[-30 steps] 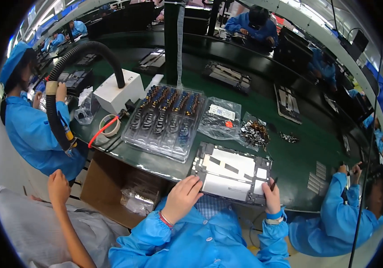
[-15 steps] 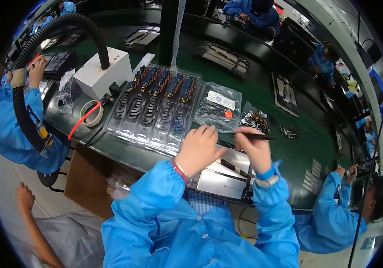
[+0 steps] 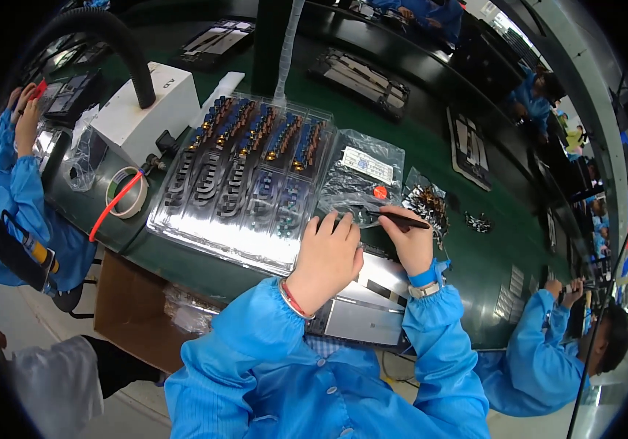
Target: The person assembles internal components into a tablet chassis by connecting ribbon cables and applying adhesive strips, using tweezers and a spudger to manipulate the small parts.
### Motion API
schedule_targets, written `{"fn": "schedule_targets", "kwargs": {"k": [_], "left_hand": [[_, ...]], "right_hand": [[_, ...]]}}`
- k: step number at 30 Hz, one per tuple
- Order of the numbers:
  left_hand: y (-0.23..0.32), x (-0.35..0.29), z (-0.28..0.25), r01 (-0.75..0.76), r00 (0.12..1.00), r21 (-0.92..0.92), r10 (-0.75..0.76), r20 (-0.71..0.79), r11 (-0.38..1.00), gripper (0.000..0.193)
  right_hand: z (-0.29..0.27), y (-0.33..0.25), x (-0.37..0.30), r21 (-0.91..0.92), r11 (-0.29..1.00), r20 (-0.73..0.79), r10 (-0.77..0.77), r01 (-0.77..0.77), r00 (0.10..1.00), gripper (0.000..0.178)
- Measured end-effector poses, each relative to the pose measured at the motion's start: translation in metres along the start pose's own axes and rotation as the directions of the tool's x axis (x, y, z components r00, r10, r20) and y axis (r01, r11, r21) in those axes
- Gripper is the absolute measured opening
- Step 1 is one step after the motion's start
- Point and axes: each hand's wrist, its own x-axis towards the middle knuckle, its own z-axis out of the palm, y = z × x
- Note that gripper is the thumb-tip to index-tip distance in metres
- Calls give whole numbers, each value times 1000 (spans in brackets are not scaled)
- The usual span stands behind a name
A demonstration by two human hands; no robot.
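Observation:
My left hand [image 3: 329,254] is palm down with its fingers stretched out, over the far edge of an opened flat electronic device [image 3: 361,322] with silver panels. My right hand [image 3: 413,249] pinches slim black tweezers [image 3: 408,220], their tips pointing left over the near edge of a clear plastic bag [image 3: 343,186]. A white label [image 3: 367,165] and a red round sticker [image 3: 380,192] are on the bag. To the left, a clear compartment tray [image 3: 219,245] holds rows of small flex-cable parts [image 3: 259,132]. Part of the device is hidden under my hands.
A loose pile of small parts [image 3: 427,205] lies right of the bag, beside a smaller heap [image 3: 478,222]. Left of the tray stand a white box [image 3: 149,110] with a black hose and a tape roll [image 3: 126,192]. Co-workers [image 3: 548,351] sit on both sides.
My right hand has shifted slightly, and the tweezers now lie over the bag's near edge. My left hand's fingers have spread more. The view has tilted a little.

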Motion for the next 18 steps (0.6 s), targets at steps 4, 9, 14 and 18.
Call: {"fn": "schedule_targets", "kwargs": {"k": [4, 9, 14, 18], "left_hand": [[3, 0, -1, 7, 1000, -5, -7, 3, 1000, 34], [1, 0, -1, 9, 1000, 3, -9, 7, 1000, 33], [-1, 4, -3, 6, 1000, 5, -6, 13, 1000, 35], [4, 10, -22, -134, 991, 80, 135, -6, 988, 36]], "right_hand": [[-3, 1, -2, -10, 1000, -6, -14, 14, 1000, 18], [-1, -2, -2, -5, 1000, 1, -6, 6, 1000, 15], [1, -2, 3, -51, 998, 7, -23, 24, 1000, 16], [-6, -2, 6, -96, 985, -7, -145, 143, 989, 15]]}}
